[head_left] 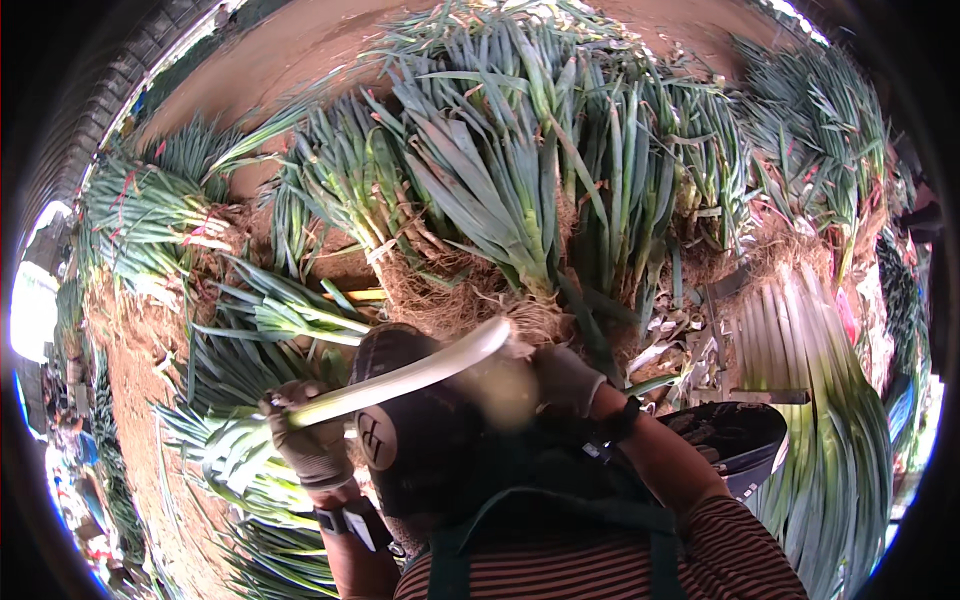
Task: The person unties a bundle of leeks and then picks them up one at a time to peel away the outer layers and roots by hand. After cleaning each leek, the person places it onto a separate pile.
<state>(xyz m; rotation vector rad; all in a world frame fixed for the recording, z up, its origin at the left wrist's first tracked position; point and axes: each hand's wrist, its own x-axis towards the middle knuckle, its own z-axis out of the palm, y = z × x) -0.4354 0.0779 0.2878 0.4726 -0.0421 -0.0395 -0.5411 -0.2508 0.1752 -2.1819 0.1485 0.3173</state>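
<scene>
A long leek point(420, 377) lies slantwise in front of me, its white end up and to the right. My left hand point(308, 440), in a grey glove, is closed round its greener lower part. Near the white root end is my gloved right hand point(566, 381), with fingers curled. What it grips is hidden, and a pale patch beside it is smeared by motion. Under my left hand spreads a heap of leeks point(245, 460) with pale stalks and green leaves. A dark cap point(400, 430) covers part of the middle.
Tall leek bundles point(490, 160) with tangled roots stand across the far side. Trimmed white leeks point(800, 350) lie in a long pile at the right, near a dark bucket point(735, 440). More leeks with red ties point(150, 215) lie far left on bare soil point(150, 390).
</scene>
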